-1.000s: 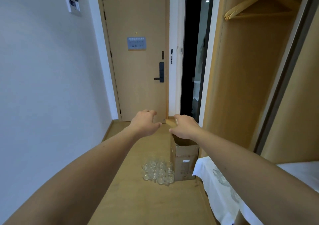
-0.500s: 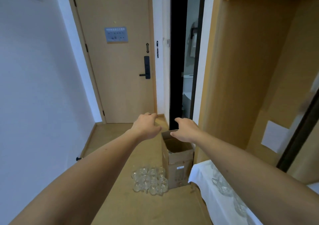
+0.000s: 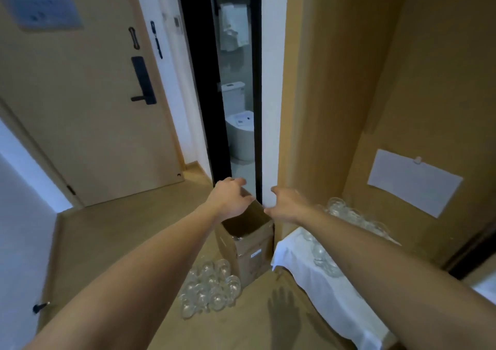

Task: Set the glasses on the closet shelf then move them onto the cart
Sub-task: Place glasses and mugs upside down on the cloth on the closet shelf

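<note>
Hands (image 3: pixel 232 198) (image 3: pixel 288 206) empty over box (image 3: pixel 248 245); glasses (image 3: pixel 210 286) on wood floor (image 3: pixel 107 239).

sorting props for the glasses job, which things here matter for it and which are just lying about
Part of the job:
- glasses on the floor
- glasses on the closet shelf
- glasses on the white cloth
- white cloth surface, perhaps the cart
- left hand and right hand, both holding nothing

Just lying about:
- open cardboard box
- sheet of paper
- entry door
- toilet
</note>
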A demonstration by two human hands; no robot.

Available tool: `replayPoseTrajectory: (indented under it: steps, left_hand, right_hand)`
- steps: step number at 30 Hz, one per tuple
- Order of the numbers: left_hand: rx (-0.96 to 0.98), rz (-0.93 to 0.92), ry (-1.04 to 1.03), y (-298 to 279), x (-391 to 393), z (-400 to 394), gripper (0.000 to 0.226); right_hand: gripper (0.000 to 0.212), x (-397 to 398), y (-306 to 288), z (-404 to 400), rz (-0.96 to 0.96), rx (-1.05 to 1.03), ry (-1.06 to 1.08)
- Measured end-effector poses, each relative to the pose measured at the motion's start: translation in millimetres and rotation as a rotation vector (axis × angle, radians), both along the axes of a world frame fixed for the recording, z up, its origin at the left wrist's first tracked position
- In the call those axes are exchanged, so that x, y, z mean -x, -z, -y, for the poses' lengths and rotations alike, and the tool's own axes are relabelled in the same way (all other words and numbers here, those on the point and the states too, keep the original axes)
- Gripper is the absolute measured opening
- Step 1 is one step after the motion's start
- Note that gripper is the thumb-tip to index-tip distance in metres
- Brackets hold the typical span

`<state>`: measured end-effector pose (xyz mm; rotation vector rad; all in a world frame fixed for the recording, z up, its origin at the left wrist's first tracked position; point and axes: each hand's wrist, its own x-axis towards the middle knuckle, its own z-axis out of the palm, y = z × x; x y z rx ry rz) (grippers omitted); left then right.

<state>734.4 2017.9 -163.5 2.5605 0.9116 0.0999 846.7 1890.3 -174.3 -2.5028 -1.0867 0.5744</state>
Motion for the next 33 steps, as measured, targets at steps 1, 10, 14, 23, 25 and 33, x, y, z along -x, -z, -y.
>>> replayPoseTrajectory:
  steps: [1, 10, 14, 23, 25, 33]
  left_hand:
    - [0.013, -0.007, 0.027, 9.5, -9.6, -5.4, 0.055]
    - [0.115, -0.151, 0.283, 83.3, -99.6, -7.4, 0.054]
    - [0.135, -0.179, 0.357, 109.0, -144.6, 0.4, 0.061]
    - [0.171, -0.254, 0.457, 171.1, -229.1, 18.5, 0.058]
    - [0.199, -0.279, 0.454, 183.8, -247.4, 20.5, 0.058]
    - [0.308, -0.356, 0.43, 229.9, -287.9, 30.5, 0.053]
  right_hand:
    - [0.063, -5.4, 6.4, -1.2, -0.013, 0.013, 0.033]
    - [0.055, -61.0, 75.3, 33.8, -0.074, 0.138, 0.277]
    - [0.064, -91.4, 107.8, 51.0, -0.129, 0.158, 0.374]
    - [0.054, -165.1, 181.7, 68.1, -0.239, 0.123, 0.535]
    - [0.053, -179.6, 193.0, 70.1, -0.267, 0.127, 0.558]
    - [0.055, -204.1, 237.1, 87.0, -0.334, 0.196, 0.706]
